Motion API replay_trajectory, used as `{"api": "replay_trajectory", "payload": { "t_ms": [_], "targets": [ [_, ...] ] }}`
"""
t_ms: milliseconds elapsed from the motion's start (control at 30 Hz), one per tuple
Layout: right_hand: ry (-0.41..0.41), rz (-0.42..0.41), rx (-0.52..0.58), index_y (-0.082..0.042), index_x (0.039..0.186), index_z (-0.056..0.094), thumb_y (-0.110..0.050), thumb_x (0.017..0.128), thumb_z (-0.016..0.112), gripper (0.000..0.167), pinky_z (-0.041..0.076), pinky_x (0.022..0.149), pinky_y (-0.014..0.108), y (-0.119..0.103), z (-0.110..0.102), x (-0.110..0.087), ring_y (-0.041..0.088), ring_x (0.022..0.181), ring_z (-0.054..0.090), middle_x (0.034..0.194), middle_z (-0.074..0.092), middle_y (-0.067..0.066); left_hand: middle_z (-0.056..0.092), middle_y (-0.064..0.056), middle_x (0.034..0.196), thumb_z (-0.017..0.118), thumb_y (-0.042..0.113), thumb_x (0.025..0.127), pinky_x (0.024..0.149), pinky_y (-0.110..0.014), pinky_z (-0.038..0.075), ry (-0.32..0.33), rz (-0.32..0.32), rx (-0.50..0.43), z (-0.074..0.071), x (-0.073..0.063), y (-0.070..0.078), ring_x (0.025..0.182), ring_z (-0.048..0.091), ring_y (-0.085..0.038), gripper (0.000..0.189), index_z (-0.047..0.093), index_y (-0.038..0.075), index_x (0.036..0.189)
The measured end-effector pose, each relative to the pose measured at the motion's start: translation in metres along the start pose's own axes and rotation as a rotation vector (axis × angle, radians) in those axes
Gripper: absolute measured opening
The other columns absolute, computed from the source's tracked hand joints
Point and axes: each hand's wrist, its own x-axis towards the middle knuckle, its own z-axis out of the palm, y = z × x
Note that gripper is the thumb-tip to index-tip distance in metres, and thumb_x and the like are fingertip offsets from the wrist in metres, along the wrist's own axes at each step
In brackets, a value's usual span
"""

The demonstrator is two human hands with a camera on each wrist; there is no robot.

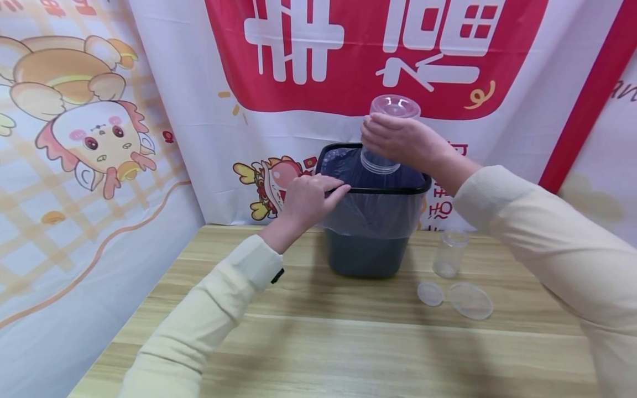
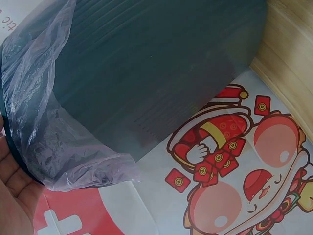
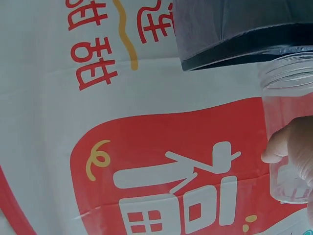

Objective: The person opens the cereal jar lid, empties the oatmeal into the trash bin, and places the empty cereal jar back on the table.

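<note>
My right hand point(image 1: 400, 138) grips a clear plastic jar point(image 1: 395, 105), turned upside down with its threaded mouth over the opening of a dark trash bin point(image 1: 365, 257). In the right wrist view the jar point(image 3: 288, 181) shows its ribbed neck close to the bin's rim point(image 3: 244, 46). The left hand point(image 1: 311, 199) holds the bin's near-left rim, fingers over the edge and thumb along the front. A thin translucent bag point(image 1: 378, 215) lines the bin and hangs folded over its outside. The left wrist view shows fingers point(image 2: 17, 176) at the rim beside the bag point(image 2: 73, 152).
To the right of the bin, a second, smaller clear jar point(image 1: 450, 254) stands upright on the wooden table point(image 1: 348, 354). Two translucent round lids, a small one point(image 1: 430, 293) and a larger one point(image 1: 471, 301), lie in front of it. A printed cloth point(image 1: 174, 83) hangs behind.
</note>
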Motion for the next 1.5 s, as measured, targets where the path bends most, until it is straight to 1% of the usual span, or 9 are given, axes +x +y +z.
{"api": "replay_trajectory", "payload": {
  "t_ms": [233,400,633,800,1000,1233,1300,1433,1500],
  "targets": [
    [0.044,-0.118,0.061,-0.012,0.147,0.033,-0.011,0.057,0.090,0.107,0.006,0.115,0.055,0.002,-0.001,0.003,0.043,0.134,0.027,0.143,0.037,0.023,0.074,-0.004,0.097,0.067,0.030,0.093,0.061,-0.026,0.053,-0.009,-0.006,0.003,0.000,0.000,-0.001,0.077,0.070,-0.018,0.024,0.078,0.011,0.102],
    [0.027,-0.045,0.028,-0.008,0.146,0.034,-0.007,0.057,0.089,0.105,0.009,0.114,0.056,0.008,-0.001,0.002,0.046,0.133,0.028,0.140,0.037,0.027,0.074,-0.004,0.098,0.067,0.030,0.093,0.063,-0.027,0.055,-0.007,-0.004,0.001,0.000,0.001,-0.001,0.080,0.070,-0.018,0.024,0.078,0.011,0.102],
    [0.059,-0.098,0.037,-0.011,0.146,0.034,-0.010,0.057,0.090,0.105,0.008,0.115,0.055,0.007,-0.002,0.001,0.044,0.133,0.028,0.141,0.037,0.025,0.074,-0.004,0.098,0.067,0.031,0.093,0.063,-0.026,0.054,-0.014,-0.004,0.011,0.001,0.000,-0.001,0.080,0.070,-0.018,0.025,0.078,0.011,0.103],
    [0.061,0.022,0.000,-0.007,0.144,0.036,-0.007,0.059,0.088,0.099,0.012,0.114,0.054,0.011,-0.001,0.000,0.044,0.132,0.030,0.138,0.039,0.028,0.074,-0.004,0.097,0.067,0.030,0.093,0.064,-0.027,0.055,-0.001,0.011,0.006,0.001,0.001,-0.002,0.080,0.071,-0.018,0.024,0.078,0.010,0.101],
    [0.043,-0.111,0.006,-0.009,0.147,0.031,-0.010,0.058,0.089,0.106,0.009,0.114,0.056,0.009,-0.002,0.000,0.046,0.133,0.027,0.141,0.036,0.027,0.074,-0.005,0.098,0.067,0.030,0.093,0.063,-0.026,0.054,-0.006,0.005,0.005,0.000,0.001,-0.001,0.080,0.071,-0.018,0.025,0.078,0.010,0.102],
    [0.058,0.043,-0.037,-0.007,0.143,0.036,-0.007,0.059,0.087,0.098,0.011,0.114,0.055,0.012,-0.001,-0.002,0.045,0.132,0.029,0.138,0.038,0.029,0.074,-0.005,0.097,0.068,0.029,0.092,0.064,-0.029,0.055,0.009,0.013,-0.007,0.001,0.001,0.000,0.081,0.071,-0.019,0.024,0.078,0.010,0.101],
    [0.043,0.011,-0.033,-0.008,0.144,0.035,-0.009,0.058,0.089,0.101,0.010,0.114,0.056,0.010,-0.002,0.000,0.045,0.132,0.028,0.138,0.038,0.028,0.074,-0.005,0.097,0.068,0.030,0.092,0.064,-0.029,0.055,0.008,0.010,-0.006,0.000,0.001,0.000,0.081,0.071,-0.019,0.024,0.078,0.010,0.101],
    [0.016,-0.129,0.011,-0.011,0.148,0.030,-0.017,0.059,0.090,0.107,0.007,0.114,0.056,-0.001,-0.006,0.004,0.043,0.134,0.027,0.143,0.036,0.024,0.074,-0.005,0.097,0.067,0.030,0.093,0.064,-0.029,0.055,0.001,0.005,0.002,-0.001,0.001,0.000,0.081,0.071,-0.019,0.024,0.078,0.010,0.101],
    [0.014,-0.153,0.035,-0.012,0.149,0.030,-0.018,0.060,0.090,0.108,0.006,0.115,0.054,-0.005,-0.007,0.004,0.041,0.135,0.027,0.145,0.035,0.022,0.074,-0.004,0.097,0.067,0.030,0.093,0.064,-0.028,0.055,-0.001,0.004,0.004,-0.001,0.001,0.001,0.081,0.071,-0.018,0.024,0.078,0.011,0.101]
  ]
}}
